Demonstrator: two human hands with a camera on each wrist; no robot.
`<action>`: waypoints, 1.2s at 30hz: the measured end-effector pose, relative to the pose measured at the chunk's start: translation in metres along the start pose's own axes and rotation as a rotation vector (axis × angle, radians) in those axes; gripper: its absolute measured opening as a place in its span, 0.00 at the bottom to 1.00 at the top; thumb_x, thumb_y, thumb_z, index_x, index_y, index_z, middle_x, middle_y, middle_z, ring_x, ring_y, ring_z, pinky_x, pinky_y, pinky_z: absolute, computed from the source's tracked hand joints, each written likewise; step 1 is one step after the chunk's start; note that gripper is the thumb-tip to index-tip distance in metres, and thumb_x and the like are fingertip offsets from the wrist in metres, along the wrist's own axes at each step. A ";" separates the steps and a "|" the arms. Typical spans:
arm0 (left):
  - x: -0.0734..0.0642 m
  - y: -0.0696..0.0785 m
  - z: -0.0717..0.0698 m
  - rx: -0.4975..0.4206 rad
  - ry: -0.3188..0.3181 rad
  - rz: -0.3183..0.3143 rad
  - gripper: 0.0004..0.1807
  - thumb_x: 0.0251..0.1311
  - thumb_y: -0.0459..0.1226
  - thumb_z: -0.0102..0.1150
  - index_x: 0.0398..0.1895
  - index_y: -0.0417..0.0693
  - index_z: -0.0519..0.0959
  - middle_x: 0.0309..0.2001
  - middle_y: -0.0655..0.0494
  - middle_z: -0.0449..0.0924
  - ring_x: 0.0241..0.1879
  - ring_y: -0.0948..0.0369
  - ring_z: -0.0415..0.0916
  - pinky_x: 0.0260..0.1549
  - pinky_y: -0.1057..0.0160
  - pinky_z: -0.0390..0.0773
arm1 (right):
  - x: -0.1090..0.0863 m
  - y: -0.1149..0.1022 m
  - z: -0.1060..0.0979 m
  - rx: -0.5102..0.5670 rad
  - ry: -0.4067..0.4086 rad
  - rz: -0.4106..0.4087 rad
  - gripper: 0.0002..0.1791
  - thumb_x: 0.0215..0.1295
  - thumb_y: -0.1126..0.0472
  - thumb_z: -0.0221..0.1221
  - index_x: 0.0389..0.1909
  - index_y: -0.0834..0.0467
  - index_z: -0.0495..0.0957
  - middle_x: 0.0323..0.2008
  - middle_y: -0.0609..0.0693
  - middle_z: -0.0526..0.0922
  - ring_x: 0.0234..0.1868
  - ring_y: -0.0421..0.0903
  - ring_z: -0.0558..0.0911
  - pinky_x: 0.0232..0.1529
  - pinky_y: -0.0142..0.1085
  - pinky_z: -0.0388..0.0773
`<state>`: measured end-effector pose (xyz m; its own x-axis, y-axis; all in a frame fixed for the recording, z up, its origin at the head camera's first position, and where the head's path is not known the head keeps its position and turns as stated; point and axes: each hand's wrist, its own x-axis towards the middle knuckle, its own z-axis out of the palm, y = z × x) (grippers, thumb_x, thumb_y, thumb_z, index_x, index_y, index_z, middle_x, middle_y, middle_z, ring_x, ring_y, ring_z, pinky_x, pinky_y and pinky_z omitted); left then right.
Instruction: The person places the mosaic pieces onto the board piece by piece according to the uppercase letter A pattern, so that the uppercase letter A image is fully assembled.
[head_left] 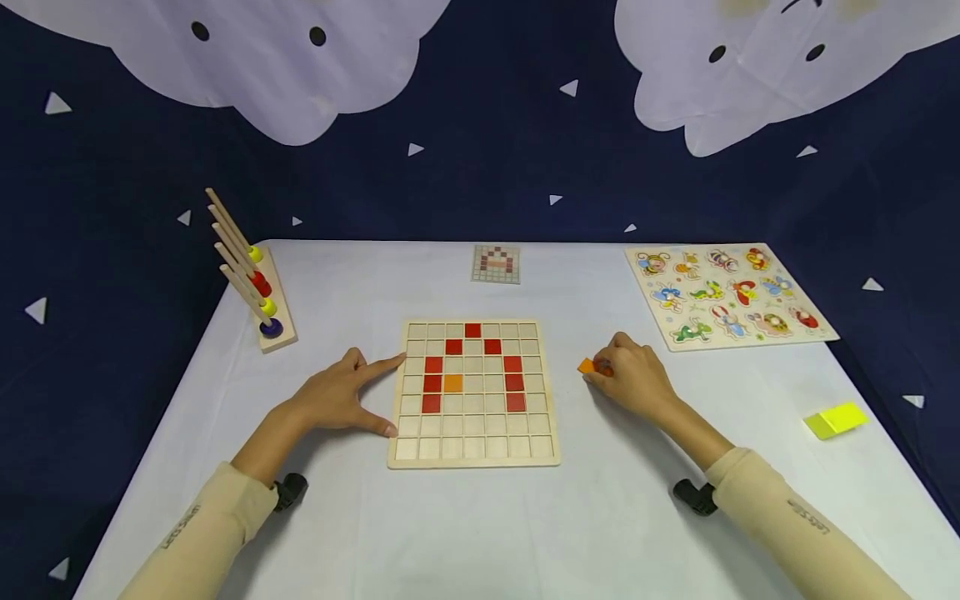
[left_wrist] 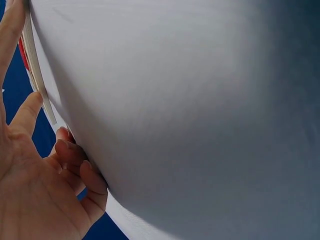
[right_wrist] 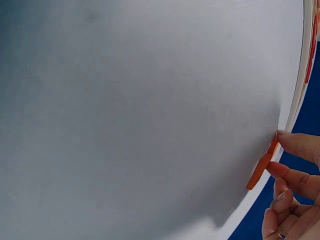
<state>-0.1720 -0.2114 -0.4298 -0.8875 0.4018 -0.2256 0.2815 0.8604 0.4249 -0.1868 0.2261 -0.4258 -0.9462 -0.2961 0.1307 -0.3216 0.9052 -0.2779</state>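
A wooden grid board [head_left: 474,450] lies mid-table, with red tiles [head_left: 513,382] set in an arch-like pattern and one orange tile [head_left: 453,383] inside it. My left hand [head_left: 341,393] touches the board's left edge with extended index finger and thumb; its other fingers curl loosely in the left wrist view. To the right of the board, my right hand [head_left: 632,372] is at two orange tiles near the tabletop. Its thumb and index finger pinch one orange tile [right_wrist: 273,145], while the other orange tile [right_wrist: 258,172] lies against it.
A small pattern card [head_left: 496,279] lies behind the board. At back left stands a peg stacker [head_left: 281,333] with coloured rings. An insect puzzle board [head_left: 720,333] is at back right, and a yellow block [head_left: 836,420] sits near the right edge.
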 end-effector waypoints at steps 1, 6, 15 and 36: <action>0.000 0.000 0.000 0.000 0.000 0.000 0.62 0.32 0.67 0.75 0.76 0.61 0.62 0.38 0.51 0.61 0.30 0.59 0.61 0.27 0.63 0.62 | 0.000 0.000 0.000 0.006 0.002 0.001 0.13 0.55 0.58 0.72 0.33 0.66 0.86 0.31 0.55 0.76 0.27 0.48 0.75 0.34 0.46 0.70; 0.001 0.000 0.000 -0.002 -0.007 -0.008 0.62 0.32 0.68 0.75 0.76 0.62 0.62 0.38 0.51 0.61 0.30 0.58 0.62 0.27 0.63 0.61 | 0.002 0.000 0.003 0.045 -0.001 0.013 0.12 0.55 0.60 0.71 0.32 0.67 0.85 0.31 0.55 0.75 0.25 0.47 0.74 0.29 0.42 0.72; 0.002 0.001 -0.001 -0.009 -0.014 -0.014 0.62 0.32 0.68 0.75 0.76 0.62 0.62 0.38 0.51 0.60 0.31 0.58 0.61 0.27 0.63 0.61 | 0.011 -0.017 0.010 0.114 0.020 -0.023 0.14 0.51 0.56 0.73 0.32 0.63 0.86 0.32 0.52 0.75 0.25 0.47 0.71 0.29 0.40 0.70; 0.002 -0.003 0.001 -0.001 -0.007 -0.015 0.62 0.31 0.68 0.75 0.76 0.63 0.62 0.37 0.51 0.60 0.31 0.58 0.61 0.27 0.63 0.61 | 0.039 -0.105 0.035 0.054 -0.038 -0.361 0.10 0.51 0.56 0.73 0.29 0.57 0.84 0.32 0.47 0.72 0.29 0.41 0.69 0.38 0.40 0.71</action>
<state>-0.1741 -0.2126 -0.4326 -0.8892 0.3908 -0.2379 0.2675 0.8659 0.4226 -0.1911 0.1088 -0.4249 -0.7715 -0.6058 0.1945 -0.6359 0.7231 -0.2697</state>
